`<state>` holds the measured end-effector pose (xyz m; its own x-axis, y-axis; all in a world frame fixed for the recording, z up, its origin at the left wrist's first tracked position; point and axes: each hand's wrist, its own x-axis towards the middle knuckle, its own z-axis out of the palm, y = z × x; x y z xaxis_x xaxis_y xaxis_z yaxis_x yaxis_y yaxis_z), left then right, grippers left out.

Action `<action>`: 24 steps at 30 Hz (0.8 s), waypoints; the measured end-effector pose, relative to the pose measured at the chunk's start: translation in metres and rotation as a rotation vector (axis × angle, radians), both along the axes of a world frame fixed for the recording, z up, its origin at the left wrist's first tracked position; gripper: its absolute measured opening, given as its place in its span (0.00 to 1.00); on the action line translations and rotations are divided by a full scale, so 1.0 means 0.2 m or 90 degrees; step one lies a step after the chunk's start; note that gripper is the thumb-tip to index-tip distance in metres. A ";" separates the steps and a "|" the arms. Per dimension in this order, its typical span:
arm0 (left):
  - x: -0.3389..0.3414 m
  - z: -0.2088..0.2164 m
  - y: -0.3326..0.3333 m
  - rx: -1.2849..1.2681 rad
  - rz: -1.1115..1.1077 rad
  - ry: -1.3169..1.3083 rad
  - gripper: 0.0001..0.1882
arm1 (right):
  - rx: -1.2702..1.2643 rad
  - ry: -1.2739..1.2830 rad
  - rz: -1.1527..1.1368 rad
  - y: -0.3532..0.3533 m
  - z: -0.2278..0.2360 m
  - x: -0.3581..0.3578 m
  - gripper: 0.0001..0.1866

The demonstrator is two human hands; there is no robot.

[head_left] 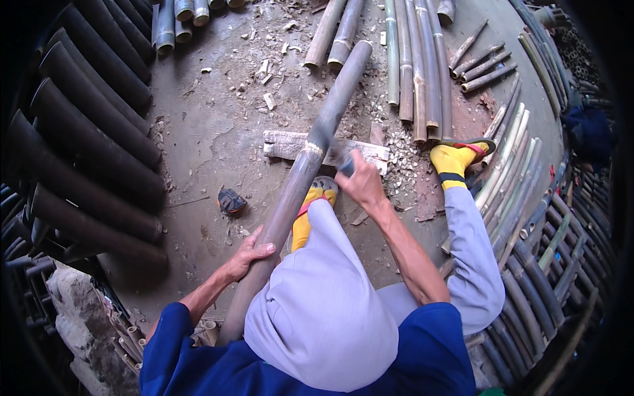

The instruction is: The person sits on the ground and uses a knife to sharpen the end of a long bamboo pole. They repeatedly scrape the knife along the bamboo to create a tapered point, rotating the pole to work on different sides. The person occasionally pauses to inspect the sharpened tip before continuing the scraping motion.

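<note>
A thick grey-brown bamboo pole [281,198] slants from beside my left thigh up to the far middle. It crosses a pale, rough wooden block [281,144] on the floor. My left hand [247,256] is closed around the pole's near part, thumb laid over its top. At a pale ring on the pole, near the block, my right hand [363,183] is closed on the dark handle of a hand tool [345,164]. Motion smears the tool's working end, so its kind cannot be made out. My feet, in yellow socks and sandals, straddle the work area.
Large dark bamboo poles [99,119] are stacked at the left. More poles [419,72] lie at the far right, with short pieces [485,66] beside them. Bamboo bundles [522,171] line the right. Chips [269,101] litter the floor. A small black-and-orange object [230,200] lies left of the pole.
</note>
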<state>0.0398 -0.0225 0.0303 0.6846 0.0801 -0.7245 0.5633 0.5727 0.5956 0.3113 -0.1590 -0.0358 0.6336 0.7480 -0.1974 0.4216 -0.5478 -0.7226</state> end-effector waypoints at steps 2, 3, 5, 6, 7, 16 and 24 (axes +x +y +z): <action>0.00 0.00 0.01 0.002 -0.002 0.004 0.30 | -0.001 0.021 -0.048 0.02 0.00 0.03 0.14; -0.01 0.00 0.02 -0.008 -0.015 0.014 0.30 | -0.001 0.011 -0.036 0.02 0.00 0.03 0.14; -0.01 -0.01 0.03 -0.021 -0.028 0.025 0.28 | -0.002 -0.008 -0.012 0.00 -0.02 0.02 0.14; -0.01 -0.02 0.04 -0.026 -0.027 0.024 0.27 | -0.005 -0.020 0.002 -0.01 -0.03 0.01 0.13; -0.02 -0.02 0.04 -0.030 -0.026 0.023 0.27 | -0.008 -0.033 0.014 -0.02 -0.03 0.00 0.13; -0.03 -0.04 0.06 -0.094 -0.060 0.049 0.30 | 0.026 -0.040 0.039 -0.02 -0.02 -0.04 0.19; -0.04 -0.05 0.04 -0.209 0.007 0.059 0.28 | 0.003 0.014 0.000 -0.02 0.00 -0.05 0.16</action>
<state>0.0318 -0.0154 0.0197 0.6144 -0.1613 -0.7724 0.5998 0.7315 0.3243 0.3005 -0.1638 -0.0354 0.6294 0.7487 -0.2079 0.4050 -0.5445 -0.7345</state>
